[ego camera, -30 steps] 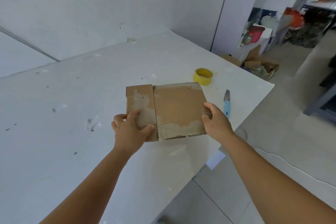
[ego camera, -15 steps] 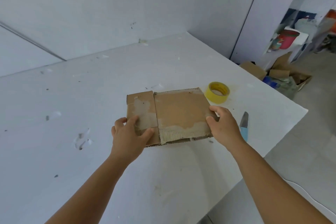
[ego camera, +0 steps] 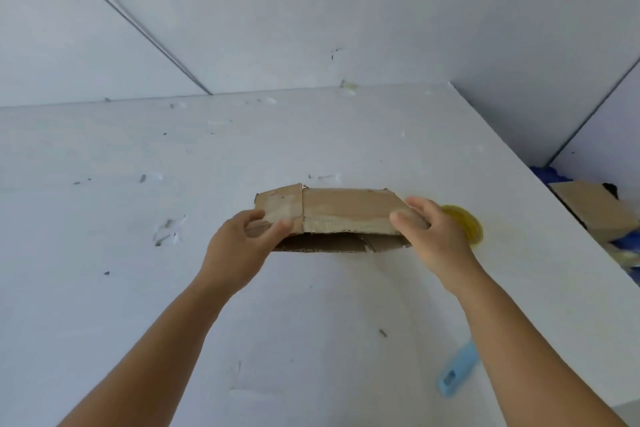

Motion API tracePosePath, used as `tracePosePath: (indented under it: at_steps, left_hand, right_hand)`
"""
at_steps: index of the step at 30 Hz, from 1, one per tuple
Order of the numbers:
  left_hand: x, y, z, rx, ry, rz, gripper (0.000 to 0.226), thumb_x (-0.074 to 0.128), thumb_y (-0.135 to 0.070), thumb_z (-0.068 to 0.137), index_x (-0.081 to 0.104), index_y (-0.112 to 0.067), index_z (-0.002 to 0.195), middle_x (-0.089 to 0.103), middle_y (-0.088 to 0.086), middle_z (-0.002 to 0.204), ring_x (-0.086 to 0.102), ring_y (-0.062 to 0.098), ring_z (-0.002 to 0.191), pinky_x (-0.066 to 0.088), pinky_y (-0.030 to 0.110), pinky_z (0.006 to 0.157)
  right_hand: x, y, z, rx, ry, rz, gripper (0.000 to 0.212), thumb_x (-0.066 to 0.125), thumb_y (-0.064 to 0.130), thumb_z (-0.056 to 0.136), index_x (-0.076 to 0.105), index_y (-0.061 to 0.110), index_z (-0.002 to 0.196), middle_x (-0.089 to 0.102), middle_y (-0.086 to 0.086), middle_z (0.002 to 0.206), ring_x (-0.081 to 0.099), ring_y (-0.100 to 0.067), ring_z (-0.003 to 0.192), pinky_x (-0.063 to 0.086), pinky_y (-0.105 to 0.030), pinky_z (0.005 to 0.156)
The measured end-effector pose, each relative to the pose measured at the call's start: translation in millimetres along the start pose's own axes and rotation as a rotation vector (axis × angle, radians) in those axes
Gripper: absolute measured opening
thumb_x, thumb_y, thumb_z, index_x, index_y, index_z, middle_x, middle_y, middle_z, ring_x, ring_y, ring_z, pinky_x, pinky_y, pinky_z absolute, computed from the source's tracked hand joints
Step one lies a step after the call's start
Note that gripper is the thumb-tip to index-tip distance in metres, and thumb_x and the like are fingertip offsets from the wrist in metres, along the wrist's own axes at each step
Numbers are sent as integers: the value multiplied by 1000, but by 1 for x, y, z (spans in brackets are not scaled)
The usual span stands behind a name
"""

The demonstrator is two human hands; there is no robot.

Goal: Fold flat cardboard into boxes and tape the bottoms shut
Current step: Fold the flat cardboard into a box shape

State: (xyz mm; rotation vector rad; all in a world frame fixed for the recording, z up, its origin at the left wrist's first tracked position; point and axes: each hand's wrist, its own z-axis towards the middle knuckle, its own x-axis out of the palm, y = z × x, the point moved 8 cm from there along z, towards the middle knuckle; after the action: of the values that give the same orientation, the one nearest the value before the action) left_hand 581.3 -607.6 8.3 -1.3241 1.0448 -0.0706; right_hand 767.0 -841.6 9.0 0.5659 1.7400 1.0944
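Gripping opposite ends, both hands, left (ego camera: 239,246) and right (ego camera: 433,236), hold the flattened, scuffed corrugated cardboard (ego camera: 346,211).

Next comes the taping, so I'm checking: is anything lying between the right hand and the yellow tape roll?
Nothing visible does. The tape roll lies on the table just beyond the right hand, which partly hides it while gripping the cardboard.

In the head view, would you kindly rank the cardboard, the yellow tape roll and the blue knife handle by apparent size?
1. cardboard
2 and 3. yellow tape roll and blue knife handle: both partly hidden, and the handle is nearer the camera, so unranked.
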Motion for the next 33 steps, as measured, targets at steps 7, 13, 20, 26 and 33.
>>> tracePosePath:
  at_steps: [7,13,20,26,33]
  left_hand:
    - [-10,-30,-19,3,-186,-90,42,60,-50,84,57,-21,115,61,-9,102,56,2,88,40,19,64]
    - [-4,-60,-31,58,-211,-31,54,35,-46,97,60,-1,81,68,11,73,64,29,76,51,44,72]
    - [-4,-88,-44,174,-250,33,54,31,-49,96,25,-10,58,28,10,58,29,18,55,24,31,54]
    - [23,-89,-53,321,2,9,38,47,-55,76,60,-20,80,60,-6,69,56,7,66,46,25,62]
    - [17,-77,-54,452,-121,19,54,60,-19,89,38,-50,128,57,-20,109,60,-6,94,49,8,74]
  right_hand:
    - [-33,13,7,-99,73,155,67,70,53,69,43,38,129,53,10,128,58,-15,111,44,-32,93]
    - [-42,34,3,-226,114,167,38,59,30,90,50,32,127,63,-3,112,58,-18,106,45,-26,84]
    - [-52,34,-1,-253,75,216,39,51,32,93,42,28,131,55,12,120,57,6,78,43,-14,67]
    - [-43,32,-5,-315,200,217,31,55,32,93,48,35,123,62,20,114,59,6,103,45,-7,78]
    - [-45,34,-4,-456,85,159,40,61,13,89,49,42,113,57,17,116,59,4,100,42,-3,78]
